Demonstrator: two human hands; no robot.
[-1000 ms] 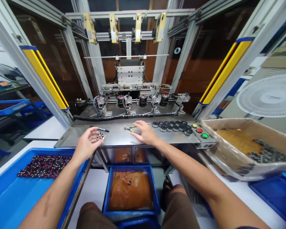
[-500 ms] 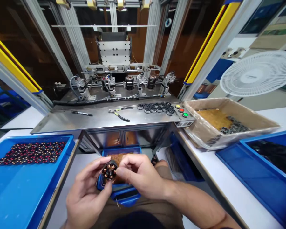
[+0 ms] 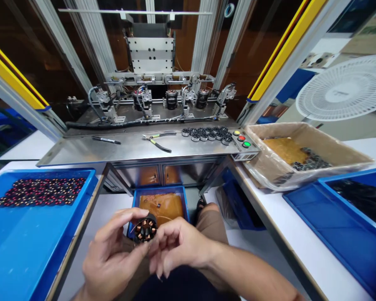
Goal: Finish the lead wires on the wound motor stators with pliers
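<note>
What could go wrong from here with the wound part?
1. Fine wire ends stick out near the right hand; they might snag or bend.
2. The left hand grips the copper-wound part by its rim, off any surface; a slip could drop it, perhaps toward the blue bin.

The near wound stator (image 3: pixel 146 230) is black with a ring of copper-coloured coils (image 3: pixel 148 236). Left, a bright blue tray (image 3: pixel 25 242) carries black stators (image 3: pixel 44 192) speckled red and gold. Farther off, pliers (image 3: pixel 161 145) are lime and black; right, push buttons (image 3: pixel 241 138) are yellow, red and green.
</note>
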